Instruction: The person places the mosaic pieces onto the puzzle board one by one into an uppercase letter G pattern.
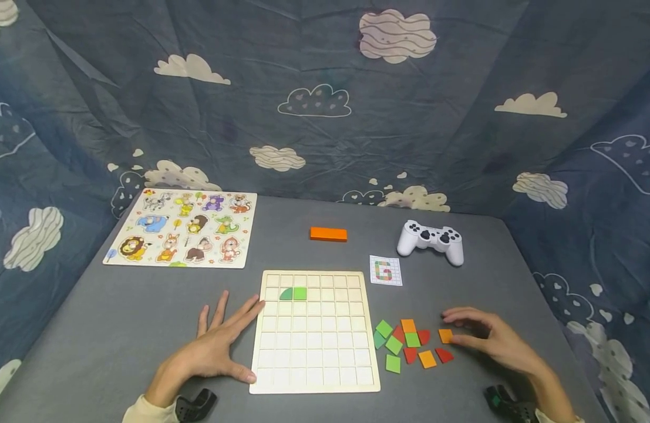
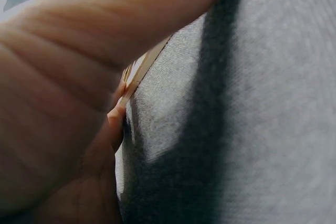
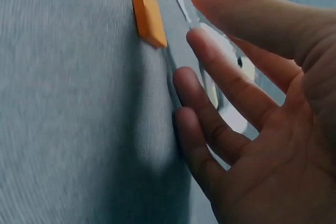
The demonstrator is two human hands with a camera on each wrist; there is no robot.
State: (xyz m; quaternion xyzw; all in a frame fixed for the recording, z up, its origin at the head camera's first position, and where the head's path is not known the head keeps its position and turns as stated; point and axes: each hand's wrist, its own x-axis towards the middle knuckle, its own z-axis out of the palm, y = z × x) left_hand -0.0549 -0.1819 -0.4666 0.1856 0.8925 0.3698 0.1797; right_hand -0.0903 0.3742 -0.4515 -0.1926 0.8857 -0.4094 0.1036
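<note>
Left hand and right hand bare — cream sleeves, a black rounded device at each wrist.

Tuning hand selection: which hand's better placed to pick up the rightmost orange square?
Right, likely: the right hand is open, close beside that orange square; the left hand touches the left edge of the board, farther away.

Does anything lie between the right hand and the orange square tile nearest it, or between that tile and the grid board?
Nothing visible stands between the right hand and the orange square tile. Between that tile and the grid board lie loose red, green and orange tiles.
</note>
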